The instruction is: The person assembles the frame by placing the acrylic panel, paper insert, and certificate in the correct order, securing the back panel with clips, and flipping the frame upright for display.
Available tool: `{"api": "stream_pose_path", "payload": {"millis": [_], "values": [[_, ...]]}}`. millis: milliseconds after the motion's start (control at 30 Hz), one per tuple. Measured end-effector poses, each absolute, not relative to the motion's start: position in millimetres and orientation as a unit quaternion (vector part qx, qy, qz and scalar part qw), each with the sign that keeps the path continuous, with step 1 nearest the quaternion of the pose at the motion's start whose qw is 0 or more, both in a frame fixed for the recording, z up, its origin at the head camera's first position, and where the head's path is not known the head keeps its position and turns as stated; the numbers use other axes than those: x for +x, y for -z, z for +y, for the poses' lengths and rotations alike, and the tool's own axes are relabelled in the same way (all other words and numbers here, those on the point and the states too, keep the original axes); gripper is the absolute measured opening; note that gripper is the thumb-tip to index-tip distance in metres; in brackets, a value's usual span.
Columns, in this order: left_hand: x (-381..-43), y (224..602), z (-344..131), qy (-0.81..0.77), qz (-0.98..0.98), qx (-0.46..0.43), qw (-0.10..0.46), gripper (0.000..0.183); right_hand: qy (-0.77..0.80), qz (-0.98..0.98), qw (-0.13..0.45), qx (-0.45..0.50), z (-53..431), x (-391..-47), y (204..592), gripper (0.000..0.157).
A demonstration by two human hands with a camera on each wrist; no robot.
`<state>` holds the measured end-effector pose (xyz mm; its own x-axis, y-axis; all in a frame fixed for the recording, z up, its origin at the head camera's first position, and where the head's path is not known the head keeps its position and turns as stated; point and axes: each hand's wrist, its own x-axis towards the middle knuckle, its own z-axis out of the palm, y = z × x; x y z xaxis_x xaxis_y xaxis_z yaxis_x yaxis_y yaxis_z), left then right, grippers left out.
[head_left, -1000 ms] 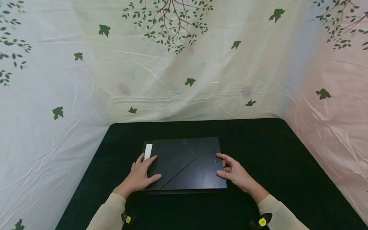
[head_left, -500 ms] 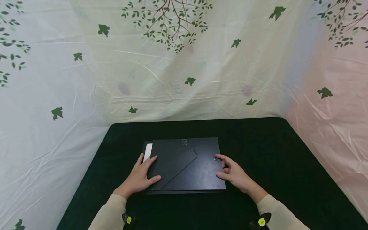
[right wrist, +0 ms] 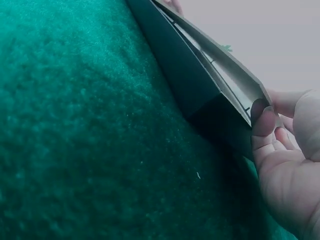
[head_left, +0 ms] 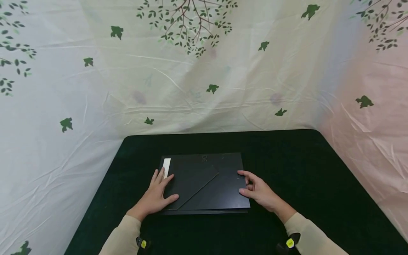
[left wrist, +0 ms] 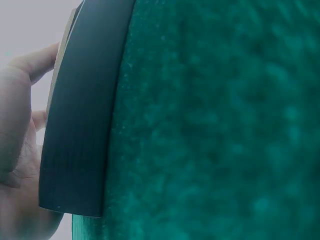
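Observation:
A black picture frame (head_left: pixel 220 212) lies face down on the dark green table. On it sits the dark backing board (head_left: pixel 223 191), which has a diagonal stand flap and small metal clips. In the right wrist view the board's right end is tilted up, apart from the frame, with pale material inside the gap. My right hand (head_left: pixel 259 191) pinches the board's right edge between thumb and fingers. With fingers spread, my left hand (head_left: pixel 153 194) rests on the left end. Beside its fingertips a white strip (head_left: pixel 167 165) shows along the board's left edge.
Dark green cloth (head_left: pixel 204 233) covers the table. Its rounded back edge meets a pale curtain (head_left: pixel 178 92) printed with leaves and birds, which also hangs along both sides.
The board has shifted slightly left, its right end carried by my right hand, and its near right corner sits a little higher off the frame. My left hand has barely moved.

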<state>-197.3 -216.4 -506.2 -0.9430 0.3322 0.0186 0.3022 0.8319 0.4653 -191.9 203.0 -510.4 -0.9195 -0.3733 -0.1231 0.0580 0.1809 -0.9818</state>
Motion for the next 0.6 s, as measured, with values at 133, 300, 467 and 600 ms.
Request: {"api": "stream_pose_path", "payload": {"millis": [133,300,467,600], "values": [[-197,505,-217,-0.239,0.957,0.157,0.047,0.090,0.625,0.756,0.171,-0.095,202,-193,508,0.067],[-198,502,-219,-0.244,0.956,0.149,0.065,0.092,0.603,0.778,0.159,-0.076,198,-194,505,0.068],[-198,503,-219,-0.250,0.955,0.144,0.070,0.090,0.586,0.793,0.150,-0.069,193,-195,505,0.066],[-198,503,-217,-0.255,0.953,0.150,0.067,0.090,0.569,0.807,0.142,-0.075,192,-194,505,0.061]]}}
